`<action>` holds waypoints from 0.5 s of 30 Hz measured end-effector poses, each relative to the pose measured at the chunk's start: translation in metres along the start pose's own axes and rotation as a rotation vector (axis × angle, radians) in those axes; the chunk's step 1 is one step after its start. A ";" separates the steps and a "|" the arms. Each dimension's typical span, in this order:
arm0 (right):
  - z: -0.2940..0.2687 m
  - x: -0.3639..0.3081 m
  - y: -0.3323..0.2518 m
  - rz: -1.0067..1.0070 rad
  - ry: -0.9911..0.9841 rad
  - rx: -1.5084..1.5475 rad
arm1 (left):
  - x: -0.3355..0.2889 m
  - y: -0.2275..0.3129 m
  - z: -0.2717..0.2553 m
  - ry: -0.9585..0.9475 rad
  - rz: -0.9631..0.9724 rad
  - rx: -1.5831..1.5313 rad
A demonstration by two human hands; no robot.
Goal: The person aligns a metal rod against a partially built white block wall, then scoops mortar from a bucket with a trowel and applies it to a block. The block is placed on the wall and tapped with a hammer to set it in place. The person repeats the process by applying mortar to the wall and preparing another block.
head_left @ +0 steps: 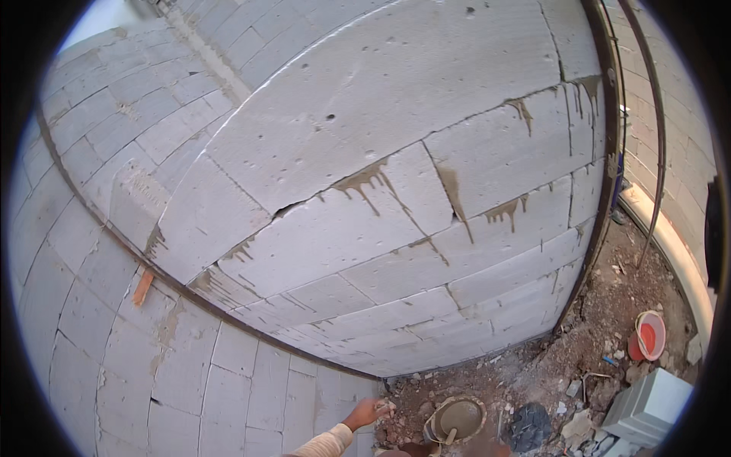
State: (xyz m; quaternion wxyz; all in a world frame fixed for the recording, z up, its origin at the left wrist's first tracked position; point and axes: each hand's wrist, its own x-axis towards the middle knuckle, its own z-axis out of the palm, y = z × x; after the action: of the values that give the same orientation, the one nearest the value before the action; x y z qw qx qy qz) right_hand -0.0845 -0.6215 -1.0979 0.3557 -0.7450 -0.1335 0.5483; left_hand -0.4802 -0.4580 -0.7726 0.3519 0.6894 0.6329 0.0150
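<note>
My left hand (367, 413), below a pale sleeve, is beside the foot of the block walls with its fingers curled in. Something small and whitish shows at its fingertips, too small to name. To the right of it a bucket (483, 417) of wet grey mortar (460, 416) stands on the ground, with a pale handle-like piece (451, 436) leaning at its near rim. A blurred brownish shape at the lower edge, right of the bucket, looks like my right hand (496, 449); its fingers cannot be made out. Mortar drips streak the joints of the white block wall (358, 236) ahead.
A second block wall (190, 365) meets it at the left, with an orange-brown piece (142, 288) at the seam. On the rubble ground (525, 365) lie a dark crumpled bag (531, 426), a pink-red bucket (647, 337) and pale blocks (647, 407). A dark pole (656, 122) rises at the right.
</note>
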 end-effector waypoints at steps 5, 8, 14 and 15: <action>0.077 -0.064 -0.154 -0.226 -0.301 -0.381 | -0.106 -0.055 -0.194 0.630 -0.143 -0.041; 0.127 -0.139 -0.238 -0.394 -0.417 -0.527 | -0.191 -0.057 -0.321 1.058 -0.050 0.059; 0.200 -0.286 -0.395 -0.788 -0.616 -0.656 | -0.343 0.015 -0.579 1.656 0.263 0.377; 0.209 -0.310 -0.417 -0.846 -0.639 -0.657 | -0.357 0.031 -0.623 1.703 0.345 0.403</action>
State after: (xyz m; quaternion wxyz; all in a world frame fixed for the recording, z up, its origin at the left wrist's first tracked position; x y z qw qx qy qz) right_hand -0.3079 -0.4274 -0.6221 0.2368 -0.4973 -0.6784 0.4861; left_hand -0.8146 -0.4814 -0.1374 -0.3728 0.5789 0.5576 0.4636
